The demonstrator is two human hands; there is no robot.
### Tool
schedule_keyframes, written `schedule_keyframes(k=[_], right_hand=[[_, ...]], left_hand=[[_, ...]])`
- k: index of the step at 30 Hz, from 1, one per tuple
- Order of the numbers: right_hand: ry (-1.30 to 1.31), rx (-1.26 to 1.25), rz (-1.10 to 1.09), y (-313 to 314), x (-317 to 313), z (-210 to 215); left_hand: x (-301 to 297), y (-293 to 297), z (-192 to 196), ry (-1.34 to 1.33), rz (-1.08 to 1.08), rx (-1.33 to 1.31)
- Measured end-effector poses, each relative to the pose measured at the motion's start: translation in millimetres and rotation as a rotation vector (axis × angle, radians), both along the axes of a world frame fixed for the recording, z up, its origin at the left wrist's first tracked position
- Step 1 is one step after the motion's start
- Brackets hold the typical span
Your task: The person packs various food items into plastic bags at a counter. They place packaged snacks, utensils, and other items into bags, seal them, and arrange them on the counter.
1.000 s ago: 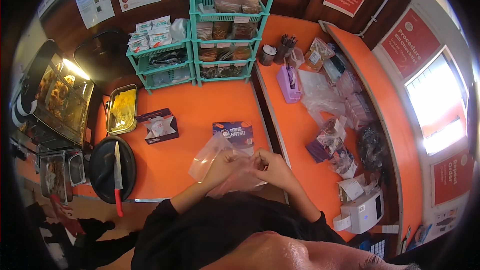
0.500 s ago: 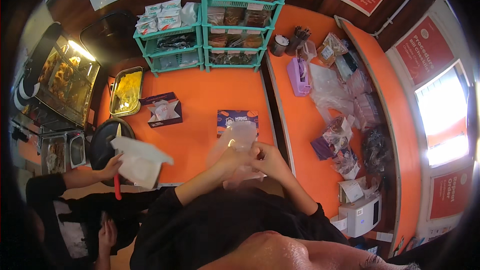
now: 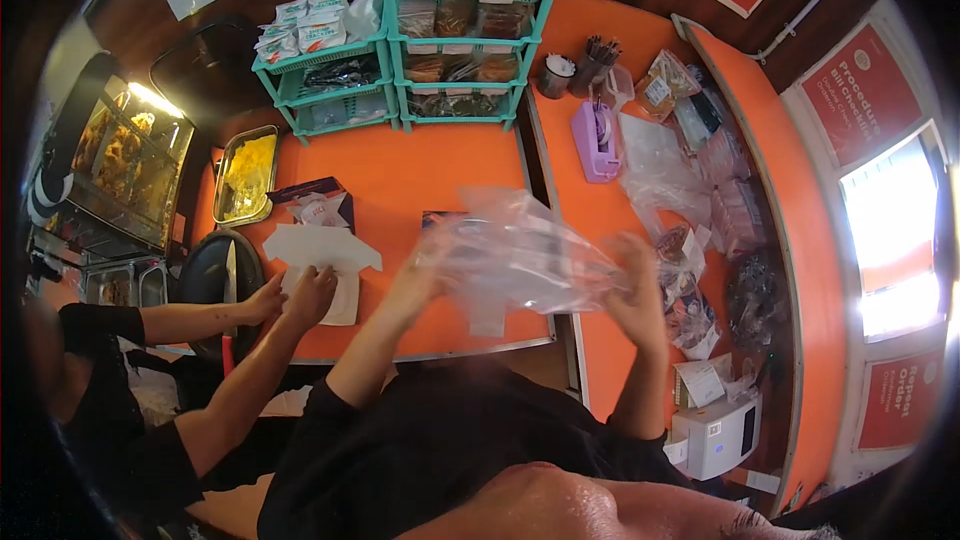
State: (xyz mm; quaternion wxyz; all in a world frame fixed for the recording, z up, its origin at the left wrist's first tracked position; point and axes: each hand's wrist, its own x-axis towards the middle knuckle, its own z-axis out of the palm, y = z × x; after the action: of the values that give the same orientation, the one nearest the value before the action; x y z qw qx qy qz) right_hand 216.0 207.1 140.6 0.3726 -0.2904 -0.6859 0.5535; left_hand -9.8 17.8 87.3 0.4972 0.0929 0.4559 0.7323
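A clear plastic bag (image 3: 525,252) is stretched sideways between my two hands, above the near edge of the orange counter. My left hand (image 3: 425,268) is closed on its left end, slightly smeared by motion. At the right end, my right hand (image 3: 632,285) grips the gathered plastic. A dark printed box (image 3: 437,219) lies on the counter behind the bag, which hides most of it.
To my left, a co-worker's hands (image 3: 290,297) hold a white unfolded paper box (image 3: 322,248). A knife (image 3: 231,275) rests on a round black pan (image 3: 208,258). Green shelves (image 3: 460,50) stand behind, with a purple tape dispenser (image 3: 597,145) at right.
My hands have moved apart, my right hand going right, and the plastic bag has spread wide between them. The co-worker's white paper box has come to the counter, with both hands on it.
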Motion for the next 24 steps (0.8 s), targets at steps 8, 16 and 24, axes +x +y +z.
schedule_keyframes(k=[8,16,24], right_hand=[[-0.229,0.053,0.273,22,14,-21],[-0.556,0.100,0.499,52,75,95],[-0.181,0.485,0.354,109,83,84]], left_hand=[[39,1,17,0.468,-0.189,-0.029],[24,-35,79,1.005,-0.201,-0.110],[-2,-37,39,0.723,0.333,-0.084]])
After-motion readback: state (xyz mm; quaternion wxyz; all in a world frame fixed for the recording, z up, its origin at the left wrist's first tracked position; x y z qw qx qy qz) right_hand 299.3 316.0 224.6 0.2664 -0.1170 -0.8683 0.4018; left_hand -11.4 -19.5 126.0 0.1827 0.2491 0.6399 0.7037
